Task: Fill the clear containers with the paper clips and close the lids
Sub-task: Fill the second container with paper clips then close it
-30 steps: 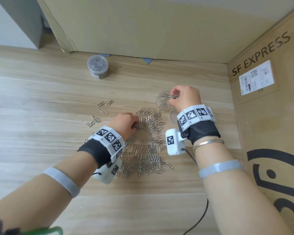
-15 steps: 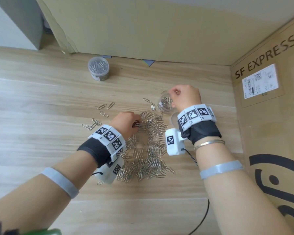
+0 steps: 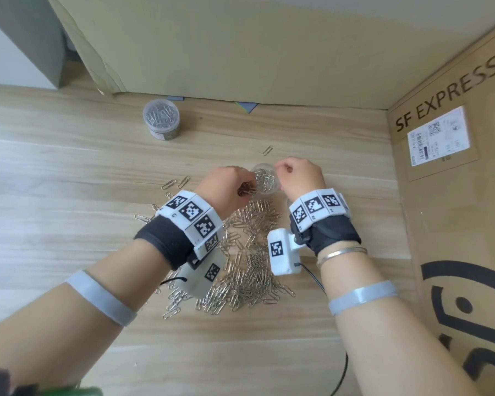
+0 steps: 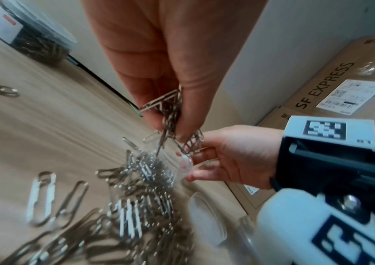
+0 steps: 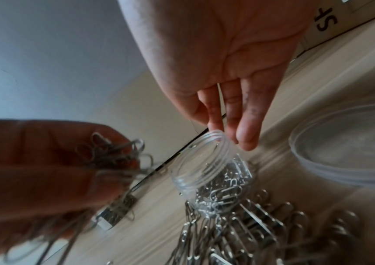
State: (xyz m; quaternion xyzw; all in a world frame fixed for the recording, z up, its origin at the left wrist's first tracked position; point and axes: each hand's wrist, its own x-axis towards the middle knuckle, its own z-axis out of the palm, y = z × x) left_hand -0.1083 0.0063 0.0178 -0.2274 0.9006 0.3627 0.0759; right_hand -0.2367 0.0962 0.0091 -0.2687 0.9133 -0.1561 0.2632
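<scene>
A pile of paper clips (image 3: 249,261) covers the frame's centre. Above it, the left hand (image 3: 229,187) pinches a bunch of clips (image 4: 170,114) beside the open clear container (image 3: 265,178); the right hand (image 3: 300,175), fingers straight, touches its rim. The lid (image 5: 350,147) lies at right. A closed, filled container (image 3: 161,118) stands upper left.

Silver paper clips (image 3: 249,270) on a pale wood-grain desk (image 3: 69,178); clear container (image 3: 265,178); black-and-white checkered wristbands (image 3: 193,214); brown cardboard box (image 3: 452,195) at right with black lettering.

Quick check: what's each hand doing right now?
Left hand: pinching a bunch of paper clips.
Right hand: open, fingers straight by the open jar.
</scene>
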